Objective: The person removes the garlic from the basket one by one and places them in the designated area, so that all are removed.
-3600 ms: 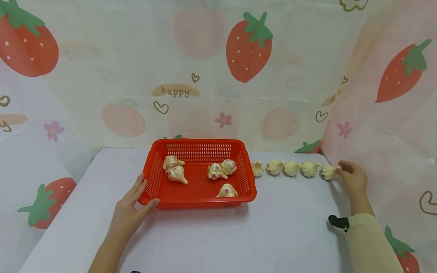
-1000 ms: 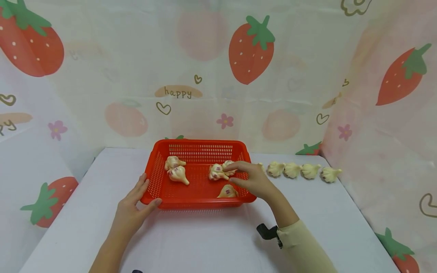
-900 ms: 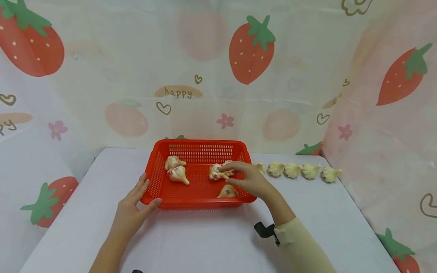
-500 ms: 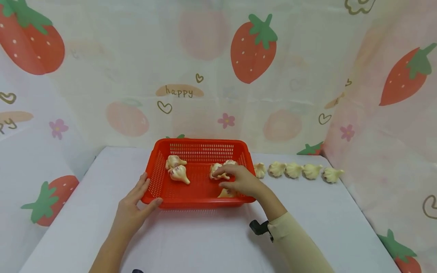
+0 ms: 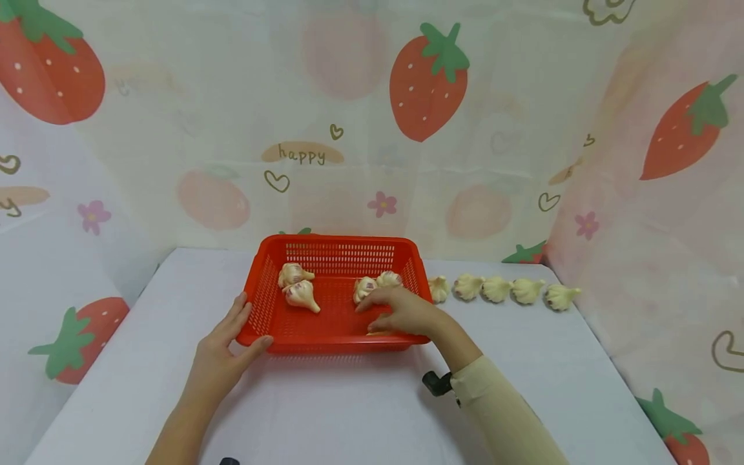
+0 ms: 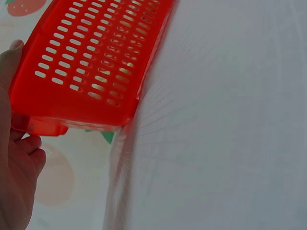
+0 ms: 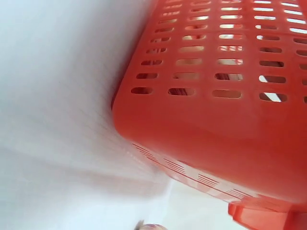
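A red plastic basket sits on the white-covered table with several garlic bulbs inside. My left hand holds its front left corner, thumb on the front rim and fingers along the side; the left wrist view shows fingers curled below the rim. My right hand reaches over the front right rim, thumb and fingers apart above a garlic bulb that it mostly covers. Behind that hand lie two more bulbs, one being a purple-streaked garlic bulb. Two others, including a garlic bulb, lie at the left.
Right of the basket, several garlic bulbs stand in a row along the table's back, from a garlic bulb beside the basket to an end garlic bulb near the right edge. A strawberry-printed curtain encloses the back and sides.
My right hand has left the end bulb of the row, passed over the two back right bulbs in the basket, and come forward and down to the front right bulb. My left hand stays put.
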A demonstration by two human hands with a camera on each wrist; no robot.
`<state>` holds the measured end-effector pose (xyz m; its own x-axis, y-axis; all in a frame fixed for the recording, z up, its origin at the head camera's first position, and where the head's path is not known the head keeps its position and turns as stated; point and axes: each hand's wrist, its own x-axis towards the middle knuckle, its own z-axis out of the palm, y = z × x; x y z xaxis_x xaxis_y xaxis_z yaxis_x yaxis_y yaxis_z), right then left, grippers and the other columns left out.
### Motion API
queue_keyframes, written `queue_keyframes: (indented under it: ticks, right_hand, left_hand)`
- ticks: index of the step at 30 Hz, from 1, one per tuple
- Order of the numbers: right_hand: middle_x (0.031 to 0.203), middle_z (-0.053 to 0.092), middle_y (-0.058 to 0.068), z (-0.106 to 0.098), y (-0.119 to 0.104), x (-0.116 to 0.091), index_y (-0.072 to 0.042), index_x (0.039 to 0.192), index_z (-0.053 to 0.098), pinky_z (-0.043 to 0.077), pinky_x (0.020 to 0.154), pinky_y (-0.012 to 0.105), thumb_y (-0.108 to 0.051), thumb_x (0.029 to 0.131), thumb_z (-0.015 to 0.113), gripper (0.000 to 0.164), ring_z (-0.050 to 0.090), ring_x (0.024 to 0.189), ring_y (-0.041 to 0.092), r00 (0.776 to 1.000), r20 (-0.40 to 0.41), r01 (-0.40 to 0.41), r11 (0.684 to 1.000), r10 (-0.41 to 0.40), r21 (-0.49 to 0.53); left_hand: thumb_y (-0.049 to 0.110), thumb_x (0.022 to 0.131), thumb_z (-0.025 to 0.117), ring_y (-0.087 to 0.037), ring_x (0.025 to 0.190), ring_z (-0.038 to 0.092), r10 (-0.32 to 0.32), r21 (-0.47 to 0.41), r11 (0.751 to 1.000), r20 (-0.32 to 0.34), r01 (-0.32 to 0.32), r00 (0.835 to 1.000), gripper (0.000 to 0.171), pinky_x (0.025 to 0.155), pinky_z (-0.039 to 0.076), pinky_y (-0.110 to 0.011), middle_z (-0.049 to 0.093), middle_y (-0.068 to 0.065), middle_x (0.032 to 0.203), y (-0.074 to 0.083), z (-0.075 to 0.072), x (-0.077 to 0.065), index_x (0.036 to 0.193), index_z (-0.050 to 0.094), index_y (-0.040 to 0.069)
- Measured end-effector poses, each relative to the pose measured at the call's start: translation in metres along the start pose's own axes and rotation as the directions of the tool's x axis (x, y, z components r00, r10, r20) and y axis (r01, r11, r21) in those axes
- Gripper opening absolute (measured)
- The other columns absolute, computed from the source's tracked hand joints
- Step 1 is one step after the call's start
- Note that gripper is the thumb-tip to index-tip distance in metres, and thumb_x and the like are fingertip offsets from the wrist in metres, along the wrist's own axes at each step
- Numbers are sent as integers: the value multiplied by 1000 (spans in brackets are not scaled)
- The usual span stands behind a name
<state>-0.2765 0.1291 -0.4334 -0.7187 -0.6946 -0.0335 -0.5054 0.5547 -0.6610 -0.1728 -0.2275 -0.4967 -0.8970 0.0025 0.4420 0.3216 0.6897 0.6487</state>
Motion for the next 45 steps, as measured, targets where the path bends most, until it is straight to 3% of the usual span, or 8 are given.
queue_keyframes:
  ticks: [8,16,27,37,45]
  right_hand:
    - [127,67,-9,1,1,6,-18,125,74,53,99,37,-20,90,79,36,58,120,21,991,117,-61,998,61,4]
    - [114,74,-4,2,5,9,-19,123,75,56,80,30,-28,90,78,34,66,99,26,978,170,-119,993,122,-28]
    - [106,75,-5,5,5,15,-16,119,77,54,86,28,-25,96,73,26,65,94,15,965,204,-146,985,162,-90]
    - [101,74,-4,7,3,17,-13,117,77,56,88,30,-14,89,78,28,64,94,15,959,202,-169,973,199,-158]
    - [93,73,-6,7,3,18,-15,111,79,57,83,28,-14,88,79,23,64,88,13,962,182,-182,974,205,-137]
  left_hand:
    - [37,86,84,-33,149,40,21,-8,1000,-16,-21,1000,83,104,21,2,37,-3,164,-3,0,0,153,46,7]
    - [37,86,83,-33,149,39,26,-17,1000,-13,-26,1000,82,104,21,2,37,-2,165,-2,1,1,153,47,6]
    - [37,86,83,-30,150,38,22,-10,1000,-13,-22,1000,83,104,21,2,37,-1,165,-3,1,1,153,46,7]
    - [37,86,83,-32,149,39,19,-8,1000,-11,-19,1000,83,105,21,2,36,-1,165,-1,-1,-1,153,46,8]
    - [40,87,82,-30,150,38,7,7,1000,-1,-7,1000,83,103,22,1,35,0,165,-2,0,0,155,44,10]
